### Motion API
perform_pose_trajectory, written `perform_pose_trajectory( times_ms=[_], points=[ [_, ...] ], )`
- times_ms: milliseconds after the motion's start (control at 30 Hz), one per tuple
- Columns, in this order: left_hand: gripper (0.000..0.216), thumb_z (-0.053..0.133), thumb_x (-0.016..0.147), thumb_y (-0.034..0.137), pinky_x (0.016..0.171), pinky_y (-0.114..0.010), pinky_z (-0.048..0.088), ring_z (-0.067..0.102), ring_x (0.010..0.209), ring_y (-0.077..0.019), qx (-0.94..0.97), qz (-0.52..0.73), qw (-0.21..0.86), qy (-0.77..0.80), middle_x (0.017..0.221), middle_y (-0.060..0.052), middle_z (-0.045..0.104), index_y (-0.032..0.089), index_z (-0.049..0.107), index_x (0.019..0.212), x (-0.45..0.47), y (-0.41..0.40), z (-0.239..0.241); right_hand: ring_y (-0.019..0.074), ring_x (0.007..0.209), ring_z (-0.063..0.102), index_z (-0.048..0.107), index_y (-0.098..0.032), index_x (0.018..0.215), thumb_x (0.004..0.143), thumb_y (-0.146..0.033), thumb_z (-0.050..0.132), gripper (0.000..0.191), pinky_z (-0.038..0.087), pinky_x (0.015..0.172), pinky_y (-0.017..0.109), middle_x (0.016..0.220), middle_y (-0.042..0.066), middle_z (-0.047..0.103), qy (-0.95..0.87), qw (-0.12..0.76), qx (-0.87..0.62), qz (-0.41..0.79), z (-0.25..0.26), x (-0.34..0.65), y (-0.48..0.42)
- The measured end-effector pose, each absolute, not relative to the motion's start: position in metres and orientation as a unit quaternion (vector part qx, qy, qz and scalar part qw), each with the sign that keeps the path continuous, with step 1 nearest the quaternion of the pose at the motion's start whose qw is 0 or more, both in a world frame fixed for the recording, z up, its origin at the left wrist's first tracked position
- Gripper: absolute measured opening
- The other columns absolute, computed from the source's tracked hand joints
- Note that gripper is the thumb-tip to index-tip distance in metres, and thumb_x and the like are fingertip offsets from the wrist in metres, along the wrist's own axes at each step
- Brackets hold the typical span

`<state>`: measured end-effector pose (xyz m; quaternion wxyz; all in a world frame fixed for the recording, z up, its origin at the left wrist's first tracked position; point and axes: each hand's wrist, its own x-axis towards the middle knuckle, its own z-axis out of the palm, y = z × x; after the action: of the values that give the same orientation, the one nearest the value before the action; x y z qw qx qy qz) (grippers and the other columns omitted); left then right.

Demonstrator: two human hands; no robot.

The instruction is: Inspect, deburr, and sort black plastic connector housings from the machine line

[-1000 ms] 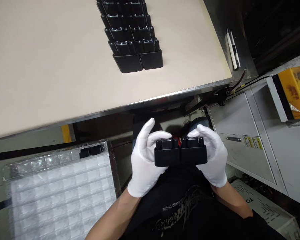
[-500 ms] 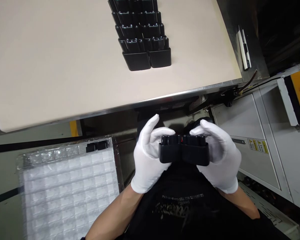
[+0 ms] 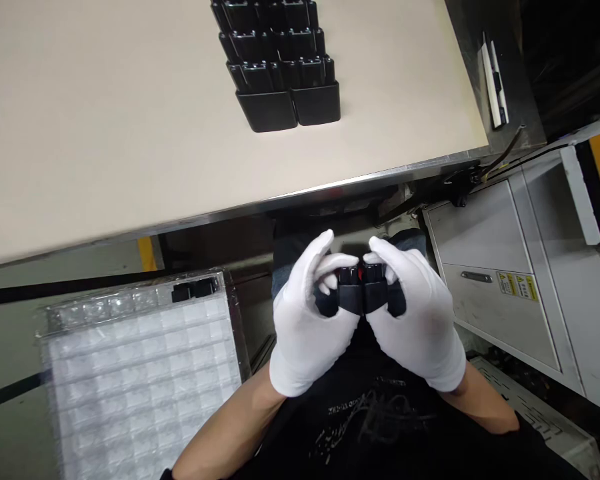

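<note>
**Gloved fingers (image 3: 337, 263) clamped on black housings (image 3: 351, 297)**

The left hand (image 3: 307, 330) and right hand (image 3: 415, 320), in white gloves, press in from both sides, fingers curled tightly around the housings, which are held together over a black shirt (image 3: 370, 420), beyond which lies the bench (image 3: 105, 133) edge. Rows of black parts (image 3: 275, 60) stand on the bench; a clear plastic tray (image 3: 140, 353) lies lower left.

Left hand (image 3: 307, 330): white glove, fingers curled inward. Right hand (image 3: 420, 327): same glove, same curl (the two almost meet at the fingertips). Forearms (image 3: 225, 433): bare, angled inward toward the middle.
</note>
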<state>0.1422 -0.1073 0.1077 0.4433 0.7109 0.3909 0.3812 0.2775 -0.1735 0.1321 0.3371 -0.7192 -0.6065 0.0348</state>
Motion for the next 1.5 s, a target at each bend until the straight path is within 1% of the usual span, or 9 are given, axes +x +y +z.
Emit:
perform_pose_trajectory(
  times_ms=[600, 667, 767, 833, 900, 1000, 1167, 1367, 1500],
  points=[
    [0.07, 0.068, 0.082, 0.004, 0.085, -0.038, 0.061, 0.077, 0.091, -0.0249, 0.807, 0.324, 0.28, 0.406, 0.108, -0.006, 0.082, 0.019, 0.057, 0.15, 0.138, -0.102, 0.11, 0.028, 0.082, 0.066, 0.073, -0.012, 0.114, 0.074, 0.001, 0.047, 0.05, 0.057, 0.076, 0.044, 0.102, 0.014, 0.078, -0.629, 0.186, -0.752, 0.057, 0.15, 0.274, -0.167],
    [0.069, 0.07, 0.081, 0.007, 0.088, -0.038, 0.06, 0.075, 0.09, -0.0246, 0.776, 0.316, 0.332, 0.434, 0.108, -0.006, 0.082, 0.02, 0.061, 0.148, 0.138, -0.1, 0.112, 0.0289, 0.088, 0.069, 0.073, -0.012, 0.121, 0.074, 0.0, 0.047, 0.055, 0.058, 0.081, 0.045, 0.107, 0.014, 0.079, -0.625, 0.205, -0.75, 0.068, 0.149, 0.276, -0.168],
    [0.067, 0.07, 0.078, 0.011, 0.079, -0.033, 0.058, 0.071, 0.086, -0.0208, 0.622, 0.267, 0.575, 0.459, 0.107, -0.004, 0.079, 0.024, 0.067, 0.144, 0.132, -0.091, 0.115, 0.0281, 0.1, 0.074, 0.074, -0.017, 0.127, 0.077, -0.005, 0.054, 0.055, 0.061, 0.089, 0.043, 0.114, 0.01, 0.08, -0.556, 0.325, -0.75, 0.152, 0.145, 0.289, -0.17],
    [0.066, 0.067, 0.071, 0.011, 0.064, -0.027, 0.052, 0.066, 0.073, -0.0162, 0.457, 0.218, 0.756, 0.415, 0.101, -0.003, 0.076, 0.025, 0.072, 0.136, 0.125, -0.082, 0.115, 0.0248, 0.097, 0.075, 0.078, -0.021, 0.121, 0.078, -0.01, 0.061, 0.048, 0.061, 0.078, 0.035, 0.111, 0.007, 0.081, -0.445, 0.439, -0.728, 0.284, 0.139, 0.304, -0.169],
    [0.059, 0.063, 0.065, 0.012, 0.055, -0.024, 0.044, 0.057, 0.06, -0.012, 0.338, 0.188, 0.848, 0.362, 0.089, -0.002, 0.071, 0.021, 0.077, 0.122, 0.118, -0.074, 0.113, 0.02, 0.082, 0.071, 0.08, -0.023, 0.116, 0.074, -0.015, 0.064, 0.045, 0.052, 0.058, 0.027, 0.108, 0.006, 0.08, -0.316, 0.529, -0.663, 0.425, 0.132, 0.317, -0.168],
    [0.032, 0.064, 0.068, 0.016, 0.058, -0.024, 0.044, 0.056, 0.056, -0.0121, 0.308, 0.194, 0.867, 0.341, 0.077, -0.003, 0.066, 0.016, 0.077, 0.097, 0.109, -0.07, 0.11, 0.0117, 0.061, 0.056, 0.081, -0.022, 0.114, 0.067, -0.014, 0.062, 0.051, 0.038, 0.049, 0.023, 0.102, 0.006, 0.078, -0.191, 0.577, -0.576, 0.546, 0.118, 0.324, -0.166],
    [0.01, 0.068, 0.079, 0.02, 0.055, -0.026, 0.046, 0.057, 0.055, -0.0133, 0.284, 0.211, 0.868, 0.349, 0.077, -0.006, 0.065, 0.012, 0.071, 0.074, 0.107, -0.074, 0.111, 0.0097, 0.054, 0.047, 0.081, -0.019, 0.108, 0.071, -0.018, 0.063, 0.041, 0.037, 0.055, 0.029, 0.098, 0.007, 0.075, -0.14, 0.593, -0.523, 0.596, 0.104, 0.31, -0.165],
    [0.031, 0.08, 0.09, 0.039, 0.052, -0.026, 0.048, 0.058, 0.053, -0.0104, 0.27, 0.235, 0.88, 0.313, 0.107, -0.012, 0.077, 0.013, 0.077, 0.108, 0.104, -0.079, 0.111, 0.0144, 0.056, 0.05, 0.08, -0.017, 0.11, 0.084, -0.029, 0.068, 0.031, 0.038, 0.062, 0.033, 0.069, 0.001, 0.063, -0.156, 0.563, -0.527, 0.617, 0.109, 0.297, -0.159],
    [0.036, 0.094, 0.076, 0.022, 0.058, -0.024, 0.054, 0.065, 0.064, -0.0123, 0.347, 0.201, 0.849, 0.343, 0.108, -0.008, 0.079, 0.017, 0.078, 0.108, 0.098, -0.08, 0.112, 0.0133, 0.054, 0.044, 0.078, -0.017, 0.108, 0.101, -0.045, 0.062, 0.033, 0.033, 0.06, 0.031, 0.061, -0.002, 0.055, -0.194, 0.535, -0.568, 0.595, 0.112, 0.286, -0.164]
  ],
)
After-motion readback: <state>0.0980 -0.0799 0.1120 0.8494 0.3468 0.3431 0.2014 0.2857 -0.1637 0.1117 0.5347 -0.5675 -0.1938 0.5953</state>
